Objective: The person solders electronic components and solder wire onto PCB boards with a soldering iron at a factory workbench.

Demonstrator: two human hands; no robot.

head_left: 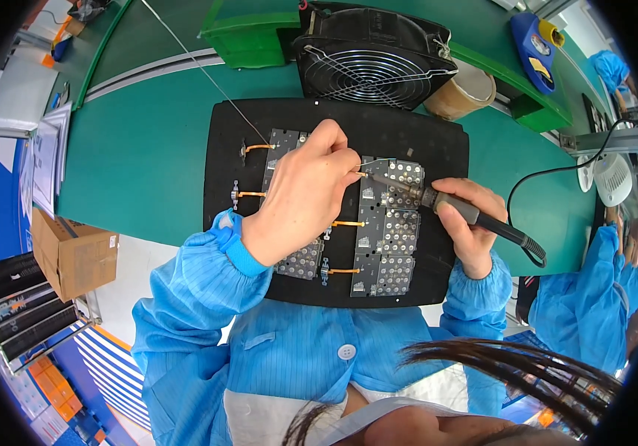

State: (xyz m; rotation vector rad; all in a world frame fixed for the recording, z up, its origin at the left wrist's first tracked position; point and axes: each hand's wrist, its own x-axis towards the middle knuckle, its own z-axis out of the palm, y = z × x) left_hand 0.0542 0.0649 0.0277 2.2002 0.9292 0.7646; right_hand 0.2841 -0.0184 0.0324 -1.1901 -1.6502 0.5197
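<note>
My left hand is closed over the circuit boards, its fingertips pinched on a thin solder wire. Beside the fingertips lies the end of a short orange flex cable, mostly hidden by the hand. My right hand grips a soldering iron; its tip points left and reaches close to that cable end. Under the iron lies the right column of dark circuit boards with rows of round silvery pads. Another column of boards is partly covered by my left hand and sleeve.
The boards rest on a black mat on a green table. Behind it stand a black fan with a wire guard and a tan round container. The iron's cord loops at the right. A cardboard box sits left, below table level.
</note>
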